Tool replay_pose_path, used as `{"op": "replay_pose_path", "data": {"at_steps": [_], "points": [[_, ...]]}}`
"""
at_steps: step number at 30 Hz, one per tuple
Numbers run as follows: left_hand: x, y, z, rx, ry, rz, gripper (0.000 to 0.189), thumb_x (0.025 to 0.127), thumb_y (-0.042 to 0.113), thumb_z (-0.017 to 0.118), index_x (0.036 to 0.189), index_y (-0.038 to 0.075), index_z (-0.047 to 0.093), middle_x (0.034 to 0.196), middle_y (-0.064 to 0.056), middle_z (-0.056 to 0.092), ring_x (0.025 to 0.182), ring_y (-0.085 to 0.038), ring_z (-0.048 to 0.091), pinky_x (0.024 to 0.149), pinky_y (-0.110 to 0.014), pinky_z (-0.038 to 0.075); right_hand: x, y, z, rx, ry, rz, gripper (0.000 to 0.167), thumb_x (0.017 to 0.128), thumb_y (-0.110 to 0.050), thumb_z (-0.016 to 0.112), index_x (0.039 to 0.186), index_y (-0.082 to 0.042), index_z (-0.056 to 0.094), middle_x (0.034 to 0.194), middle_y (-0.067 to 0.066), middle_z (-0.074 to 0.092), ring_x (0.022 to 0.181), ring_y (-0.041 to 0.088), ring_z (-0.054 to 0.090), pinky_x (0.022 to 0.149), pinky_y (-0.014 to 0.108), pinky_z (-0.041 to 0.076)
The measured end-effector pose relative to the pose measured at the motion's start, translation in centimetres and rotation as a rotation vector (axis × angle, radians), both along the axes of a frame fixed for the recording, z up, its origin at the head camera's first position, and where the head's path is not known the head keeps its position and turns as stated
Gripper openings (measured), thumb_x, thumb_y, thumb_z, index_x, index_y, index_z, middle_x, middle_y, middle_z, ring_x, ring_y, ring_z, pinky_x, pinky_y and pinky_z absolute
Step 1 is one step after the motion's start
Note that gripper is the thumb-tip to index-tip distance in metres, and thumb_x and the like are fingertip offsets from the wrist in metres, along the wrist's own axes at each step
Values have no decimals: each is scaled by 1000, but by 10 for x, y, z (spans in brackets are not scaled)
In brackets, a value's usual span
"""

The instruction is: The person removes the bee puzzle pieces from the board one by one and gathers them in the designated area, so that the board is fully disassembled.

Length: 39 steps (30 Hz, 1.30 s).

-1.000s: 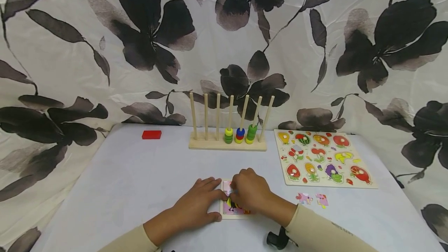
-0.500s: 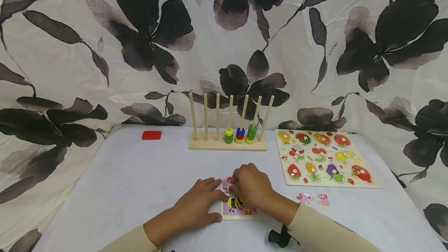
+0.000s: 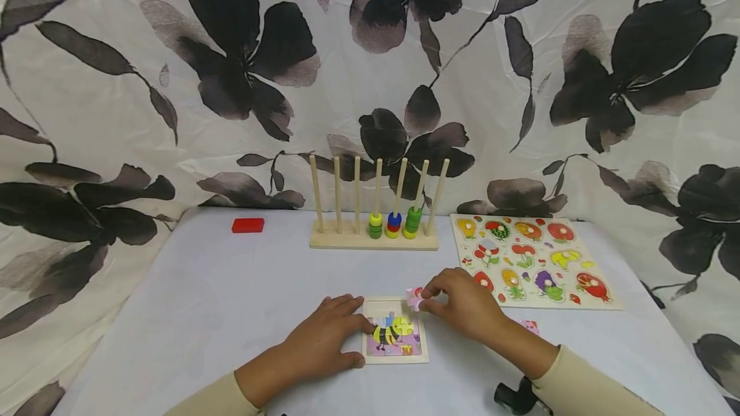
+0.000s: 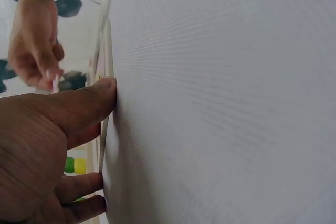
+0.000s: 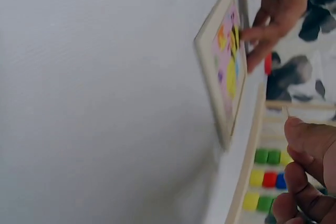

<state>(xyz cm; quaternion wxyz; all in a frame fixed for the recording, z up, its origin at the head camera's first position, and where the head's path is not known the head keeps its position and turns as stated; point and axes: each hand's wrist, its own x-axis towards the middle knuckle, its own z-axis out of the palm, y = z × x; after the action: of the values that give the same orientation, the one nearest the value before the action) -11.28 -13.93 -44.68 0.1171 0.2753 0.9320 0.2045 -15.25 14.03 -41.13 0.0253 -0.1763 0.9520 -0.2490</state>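
A small wooden jigsaw puzzle [image 3: 396, 332] with a bee picture lies flat on the white table. Its top row shows bare wood in the tray. My left hand [image 3: 328, 337] rests at the tray's left side, thumb against the edge and forefinger touching the bee picture; the left wrist view shows the thumb [image 4: 92, 103] at the rim. Up and right of the tray, my right hand [image 3: 465, 303] pinches a pink puzzle piece [image 3: 414, 298] between thumb and fingertips, raised off the table. In the right wrist view the piece is seen edge-on and mostly hidden.
A wooden peg counter [image 3: 374, 241] with coloured rings stands at the back. A fruit puzzle board [image 3: 543, 262] lies at the right, partly behind my right hand. Another pink piece [image 3: 528, 326] shows beyond the right forearm. A red block [image 3: 248, 225] lies at the back left.
My right hand has lifted the pink piece out of the tray's top part and moved right with it, uncovering the bee picture. The left hand has stayed in place.
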Motion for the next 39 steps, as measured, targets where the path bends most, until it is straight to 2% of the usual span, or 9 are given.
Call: {"op": "replay_pose_path", "data": {"at_steps": [9, 15, 20, 24, 28, 33, 39], "points": [[-2, 2, -1, -7, -15, 15, 44, 81, 36, 87, 122, 31, 72, 153, -9, 50, 144, -34, 39, 115, -61, 28, 7, 59, -4, -11, -2, -72, 13, 83, -23, 87, 85, -26, 75, 85, -16, 63, 93, 14, 59, 82, 41, 51], [-1, 3, -1, -11, -17, 19, 43, 81, 36, 87, 121, 31, 73, 153, -9, 50, 144, -34, 39, 116, -59, 29, 11, 81, -11, -3, -26, -118, 14, 81, -22, 88, 84, -25, 75, 86, -12, 64, 90, 14, 56, 80, 39, 51], [-1, 3, 0, -17, -14, 23, 44, 80, 35, 88, 121, 31, 73, 153, -9, 50, 144, -34, 40, 116, -59, 29, 18, 88, -19, 37, -46, -143, 15, 81, -22, 88, 84, -28, 75, 89, -13, 65, 96, 15, 58, 85, 42, 51], [-1, 4, 1, -20, -14, 28, 43, 80, 35, 88, 120, 31, 73, 153, -9, 51, 144, -34, 40, 116, -59, 29, 22, 92, -28, 43, -21, -131, 16, 81, -24, 88, 83, -31, 74, 88, -18, 63, 99, 15, 58, 88, 44, 51], [-1, 5, 2, -26, -17, 34, 43, 80, 35, 88, 120, 31, 74, 152, -9, 51, 144, -33, 40, 116, -59, 29, 24, 94, -36, 66, 30, -93, 17, 81, -27, 88, 82, -33, 72, 83, -23, 58, 96, 12, 54, 83, 40, 50], [0, 4, 2, -22, -15, 33, 43, 79, 34, 88, 119, 30, 74, 152, -9, 51, 144, -34, 40, 116, -58, 29, 25, 95, -38, 134, 78, -57, 14, 81, -29, 88, 83, -33, 74, 77, -22, 51, 92, 10, 49, 71, 32, 45], [-2, 4, 0, -20, -15, 30, 43, 79, 35, 88, 119, 30, 73, 152, -9, 51, 144, -34, 40, 116, -59, 29, 26, 96, -37, 185, 105, -48, 14, 79, -28, 89, 83, -31, 76, 77, -22, 51, 96, 13, 54, 74, 34, 48]]}}
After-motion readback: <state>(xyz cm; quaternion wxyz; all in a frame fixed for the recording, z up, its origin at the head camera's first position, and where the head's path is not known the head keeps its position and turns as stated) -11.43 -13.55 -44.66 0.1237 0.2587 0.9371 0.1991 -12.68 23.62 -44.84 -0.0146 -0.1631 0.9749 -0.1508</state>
